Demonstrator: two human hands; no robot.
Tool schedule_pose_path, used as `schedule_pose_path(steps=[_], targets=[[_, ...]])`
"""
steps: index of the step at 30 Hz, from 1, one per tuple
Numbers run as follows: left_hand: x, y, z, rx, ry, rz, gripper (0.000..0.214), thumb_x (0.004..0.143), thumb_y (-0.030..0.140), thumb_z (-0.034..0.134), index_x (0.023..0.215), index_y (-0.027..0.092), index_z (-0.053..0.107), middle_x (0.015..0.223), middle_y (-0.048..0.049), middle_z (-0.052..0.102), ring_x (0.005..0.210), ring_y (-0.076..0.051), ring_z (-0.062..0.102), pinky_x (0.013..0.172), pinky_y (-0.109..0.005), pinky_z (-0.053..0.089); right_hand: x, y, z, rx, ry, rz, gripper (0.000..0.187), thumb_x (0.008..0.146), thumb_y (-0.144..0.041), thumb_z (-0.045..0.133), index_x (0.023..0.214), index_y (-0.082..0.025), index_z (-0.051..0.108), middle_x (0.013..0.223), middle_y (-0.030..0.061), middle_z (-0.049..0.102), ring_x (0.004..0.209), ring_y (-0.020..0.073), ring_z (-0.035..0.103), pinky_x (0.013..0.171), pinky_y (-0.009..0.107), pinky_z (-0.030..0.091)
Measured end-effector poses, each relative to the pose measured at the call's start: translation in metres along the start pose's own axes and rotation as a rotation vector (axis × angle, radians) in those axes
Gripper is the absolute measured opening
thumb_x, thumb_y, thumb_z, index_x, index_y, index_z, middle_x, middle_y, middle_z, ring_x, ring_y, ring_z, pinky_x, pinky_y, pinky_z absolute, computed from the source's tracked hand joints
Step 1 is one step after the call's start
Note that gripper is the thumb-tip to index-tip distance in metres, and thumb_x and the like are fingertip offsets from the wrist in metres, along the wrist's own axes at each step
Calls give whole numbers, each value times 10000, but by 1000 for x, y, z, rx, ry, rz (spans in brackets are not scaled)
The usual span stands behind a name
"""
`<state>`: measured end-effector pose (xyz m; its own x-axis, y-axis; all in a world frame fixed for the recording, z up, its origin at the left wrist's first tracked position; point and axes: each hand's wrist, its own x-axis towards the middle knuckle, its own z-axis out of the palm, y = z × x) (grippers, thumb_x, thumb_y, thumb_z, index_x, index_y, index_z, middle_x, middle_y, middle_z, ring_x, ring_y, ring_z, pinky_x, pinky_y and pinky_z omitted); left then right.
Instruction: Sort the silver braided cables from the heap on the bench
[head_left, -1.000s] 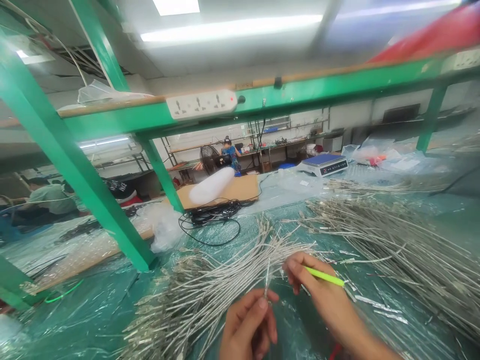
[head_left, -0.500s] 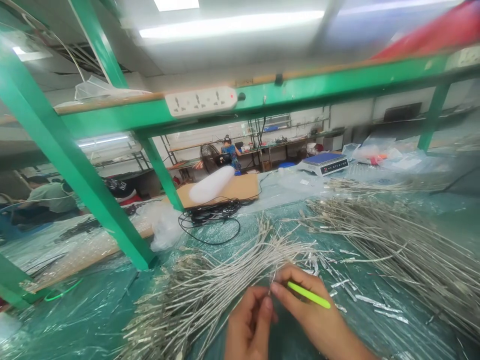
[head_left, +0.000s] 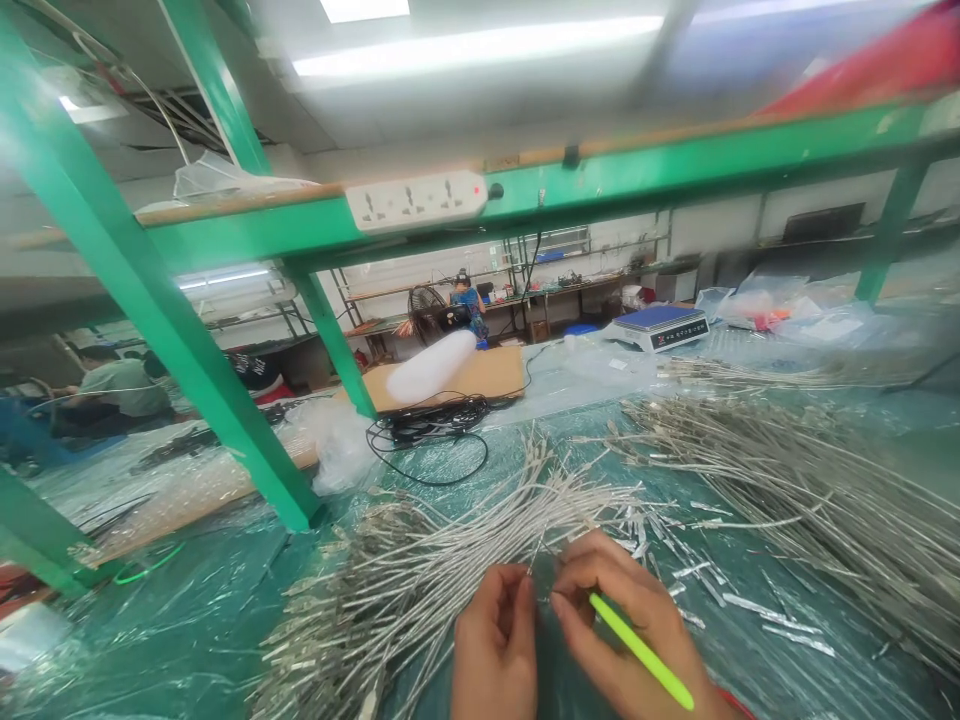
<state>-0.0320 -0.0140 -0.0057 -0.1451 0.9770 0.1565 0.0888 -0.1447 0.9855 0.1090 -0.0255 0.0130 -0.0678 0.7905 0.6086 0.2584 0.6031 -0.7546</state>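
My left hand [head_left: 496, 635] pinches a thin silver cable [head_left: 537, 548] between thumb and fingers; its end is mostly hidden by the fingertips. A small gap to the right, my right hand [head_left: 626, 615] is closed around a slim lime-green pen-like tool [head_left: 641, 650], whose tip is hidden inside the fingers. Beside and beyond my left hand spreads a pile of silver braided cables [head_left: 450, 560], their connector ends fanned toward the lower left. Scraps of silver foil [head_left: 772, 605] lie to the right of my right hand.
A second heap of greyish cables [head_left: 802, 480] covers the right side of the film-covered table. Behind are coiled black cords [head_left: 427, 425], a white foam roll [head_left: 431, 365] on cardboard, and a scale [head_left: 660, 325]. A green post [head_left: 187, 340] rises left; people sit farther back.
My hands have moved apart from fingertips touching to a small gap. The green tool now slants more steeply, its outer end lower. The view has shifted slightly.
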Motion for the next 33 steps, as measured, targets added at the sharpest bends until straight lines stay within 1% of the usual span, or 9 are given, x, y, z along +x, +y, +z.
schedule_pose_path(steps=[5, 10, 14, 18, 21, 23, 26, 28, 33], targets=[[7, 6, -8, -89, -97, -132, 317, 779, 455, 670, 844, 147, 633, 561, 40, 564, 373, -76, 377, 367, -187, 243, 0, -3, -7, -60, 63, -61, 74, 839, -154, 585, 814, -221, 605, 830, 58, 611, 696, 184, 601, 609, 275, 482], [10, 7, -9, -305, -203, -229, 337, 771, 453, 672, 882, 137, 633, 565, 18, 603, 301, -21, 319, 341, -168, 154, 7, 1, -9, 11, 112, 60, 110, 883, -205, 572, 777, -222, 592, 780, 32, 597, 714, 186, 594, 645, 273, 468], [9, 9, -9, -463, -291, -292, 284, 767, 408, 689, 869, 145, 656, 541, 15, 608, 283, -3, 302, 330, -148, 174, 10, 5, -6, 70, 84, 133, 165, 901, -255, 557, 743, -212, 581, 752, 18, 574, 711, 179, 565, 667, 268, 445], [10, 11, -11, -570, -437, -325, 248, 787, 382, 688, 856, 144, 686, 535, -2, 629, 270, -6, 332, 317, -138, 228, 13, 7, -5, 122, 64, 202, 209, 902, -295, 558, 718, -199, 589, 725, 7, 559, 697, 169, 538, 666, 261, 429], [12, 8, -12, -625, -555, -340, 258, 787, 394, 690, 855, 146, 701, 516, -9, 637, 251, -16, 353, 304, -142, 239, 15, 6, -7, 198, 19, 269, 200, 893, -322, 575, 750, -189, 622, 748, 8, 573, 722, 165, 542, 675, 254, 428], [11, 7, -13, -622, -596, -358, 239, 813, 379, 667, 859, 147, 699, 516, -19, 642, 256, -20, 365, 308, -141, 230, 16, 4, -9, 284, -37, 304, 174, 887, -322, 589, 789, -187, 637, 748, -1, 577, 716, 155, 544, 661, 242, 423], [9, 8, -14, -589, -622, -384, 242, 841, 381, 637, 844, 145, 689, 517, -33, 647, 270, -23, 379, 317, -139, 198, 16, 2, -10, 443, -114, 333, 149, 871, -304, 618, 796, -177, 634, 711, -21, 563, 676, 134, 541, 621, 222, 412], [7, 9, -13, -573, -627, -380, 274, 833, 410, 643, 849, 140, 684, 512, -29, 643, 266, -18, 366, 318, -141, 190, 16, 1, -10, 498, -126, 329, 168, 864, -290, 628, 750, -167, 621, 682, -29, 550, 645, 121, 520, 600, 214, 400], [4, 9, -11, -427, -524, -246, 284, 786, 428, 712, 877, 172, 629, 574, -3, 658, 286, 2, 359, 331, -126, 192, 17, 2, -10, 448, -86, 334, 221, 858, -294, 637, 687, -161, 592, 631, -46, 501, 589, 99, 445, 560, 205, 361]])
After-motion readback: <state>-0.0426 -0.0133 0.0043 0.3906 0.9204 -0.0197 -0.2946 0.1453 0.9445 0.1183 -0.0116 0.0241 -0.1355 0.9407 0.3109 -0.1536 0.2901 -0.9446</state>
